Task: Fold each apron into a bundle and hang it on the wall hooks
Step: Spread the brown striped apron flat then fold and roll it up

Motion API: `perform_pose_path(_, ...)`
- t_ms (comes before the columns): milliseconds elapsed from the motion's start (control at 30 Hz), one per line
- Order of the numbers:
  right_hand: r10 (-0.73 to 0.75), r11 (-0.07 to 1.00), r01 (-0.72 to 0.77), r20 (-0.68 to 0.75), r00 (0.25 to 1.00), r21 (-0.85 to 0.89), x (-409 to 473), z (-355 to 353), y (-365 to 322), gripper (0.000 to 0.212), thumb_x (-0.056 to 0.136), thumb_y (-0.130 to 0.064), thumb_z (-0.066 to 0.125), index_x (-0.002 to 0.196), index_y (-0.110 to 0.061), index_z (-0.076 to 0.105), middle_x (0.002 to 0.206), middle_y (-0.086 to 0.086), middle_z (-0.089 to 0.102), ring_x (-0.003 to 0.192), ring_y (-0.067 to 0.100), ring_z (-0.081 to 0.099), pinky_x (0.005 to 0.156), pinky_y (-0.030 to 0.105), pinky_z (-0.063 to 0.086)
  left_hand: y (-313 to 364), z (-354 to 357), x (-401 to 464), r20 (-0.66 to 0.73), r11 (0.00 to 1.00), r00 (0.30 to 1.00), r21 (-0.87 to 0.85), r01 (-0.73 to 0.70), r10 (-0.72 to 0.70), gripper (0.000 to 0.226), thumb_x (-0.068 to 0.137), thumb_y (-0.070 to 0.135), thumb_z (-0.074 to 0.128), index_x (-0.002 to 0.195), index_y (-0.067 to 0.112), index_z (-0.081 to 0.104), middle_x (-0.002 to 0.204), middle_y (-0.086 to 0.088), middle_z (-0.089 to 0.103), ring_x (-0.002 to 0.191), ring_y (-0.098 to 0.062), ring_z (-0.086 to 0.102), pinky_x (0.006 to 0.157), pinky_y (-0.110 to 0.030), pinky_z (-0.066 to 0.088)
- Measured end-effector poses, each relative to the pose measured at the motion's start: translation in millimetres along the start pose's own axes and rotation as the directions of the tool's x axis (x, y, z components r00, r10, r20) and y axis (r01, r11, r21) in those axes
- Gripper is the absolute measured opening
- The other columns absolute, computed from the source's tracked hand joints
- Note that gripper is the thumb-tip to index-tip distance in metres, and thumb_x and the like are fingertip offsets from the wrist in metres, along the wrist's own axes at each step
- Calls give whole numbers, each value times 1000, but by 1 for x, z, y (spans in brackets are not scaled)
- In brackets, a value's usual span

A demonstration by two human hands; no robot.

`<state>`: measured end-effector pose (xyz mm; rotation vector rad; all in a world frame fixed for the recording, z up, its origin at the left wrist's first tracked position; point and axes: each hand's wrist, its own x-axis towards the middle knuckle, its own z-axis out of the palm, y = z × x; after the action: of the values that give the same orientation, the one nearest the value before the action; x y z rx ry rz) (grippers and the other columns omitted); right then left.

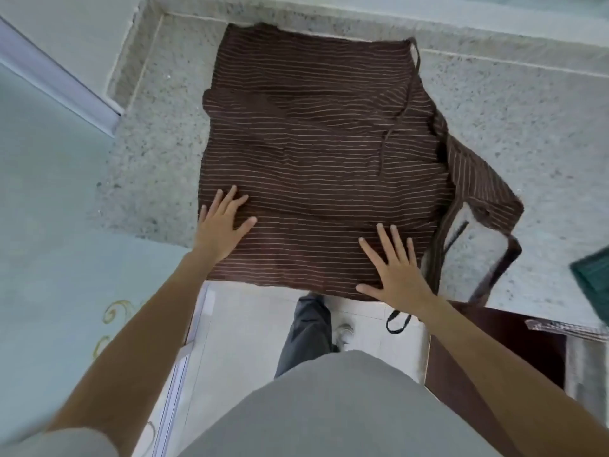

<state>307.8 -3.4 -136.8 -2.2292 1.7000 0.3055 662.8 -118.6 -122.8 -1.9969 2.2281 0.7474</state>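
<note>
Brown striped apron (316, 153) lies spread on the speckled stone bench (527, 133), filling its centre from 12 o'clock down to the near edge at 6. Your left hand (220, 225) rests flat on the cloth at about 8 o'clock, fingers straight and splayed, holding nothing. Your right hand (395, 272) lies flat at about 5 o'clock, fingers likewise spread; neither grip has closed on the cloth, both only press it. One fold looks begun: a flap lies diagonally across the upper half, and a thin tie (395, 127) trails over it from the 1 o'clock corner. The neck strap and a side panel (474, 179) spill off loose toward 3 o'clock, with a strap loop (398, 321) hanging over the near edge. Judged from this, you are early: smoothing, not yet bundling. Left to do: tuck in the loose side, fold or roll to a bundle, hang it. No hooks in view. A green cloth (593, 278) at 4 o'clock and a checked one (566, 328) below it may be further aprons; cannot tell.
</note>
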Motion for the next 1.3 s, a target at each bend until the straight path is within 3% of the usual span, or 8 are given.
perform_pose_path(200,-76,996,75,13,997,41,-39,6,-46,80,84,-74,10,146,-27,26,156,12,14,142,39,9,109,59,14,-5,-2,-22,-12,984,990,103,144,-144,62,93,31,52,147,27,21,158,1,9,145,-22,4,115,-53,7)
perform_pose_path(300,-85,987,86,-11,996,136,-44,-5,-52,69,88,-65,16,143,-26,36,154,9,24,142,33,17,111,52,20,21,0,-32,-101,998,995,57,-6,12,59,92,32,54,145,23,29,155,-3,21,143,-26,15,115,-52,15)
perform_pose_path(467,194,977,-163,-265,944,135,-60,-5,-7,42,84,-39,53,120,-18,60,134,19,49,125,43,42,99,58,37,105,35,-50,69,940,941,66,-336,331,59,92,52,43,144,31,28,154,4,23,142,-22,17,114,-50,20)
perform_pose_path(667,385,903,-349,-113,916,250,-75,-3,39,51,80,-33,69,125,-14,55,130,22,44,112,40,44,92,51,44,146,69,-60,123,954,967,179,-241,222,54,95,53,31,145,34,23,157,9,12,145,-20,4,114,-53,16)
perform_pose_path(900,344,816,-107,-329,879,567,-86,-49,99,18,80,6,59,89,-6,70,94,10,66,71,21,62,68,25,46,179,41,-45,62,924,974,310,-226,217,40,95,46,40,125,24,54,135,-3,48,121,-29,45,99,-45,37)
perform_pose_path(1033,522,781,-245,-386,761,575,-82,-114,194,32,81,14,45,95,-3,69,102,15,66,92,29,61,85,35,47,236,35,9,-33,880,888,154,-449,458,36,92,37,51,123,18,55,126,-6,52,115,-27,48,94,-41,43)
perform_pose_path(1200,631,765,-626,-368,683,150,-53,-159,305,52,79,10,49,124,-13,59,137,15,45,125,39,34,99,47,30,326,41,69,-63,811,809,78,-580,584,44,90,35,56,130,17,49,132,-5,48,123,-25,44,99,-42,41)
perform_pose_path(1300,700,712,-644,-358,618,279,-32,-149,314,37,80,3,53,110,-13,68,140,21,40,131,42,28,105,53,27,357,54,91,-30,823,823,56,-566,568,55,89,41,56,136,16,43,140,-8,41,131,-28,36,106,-45,34)
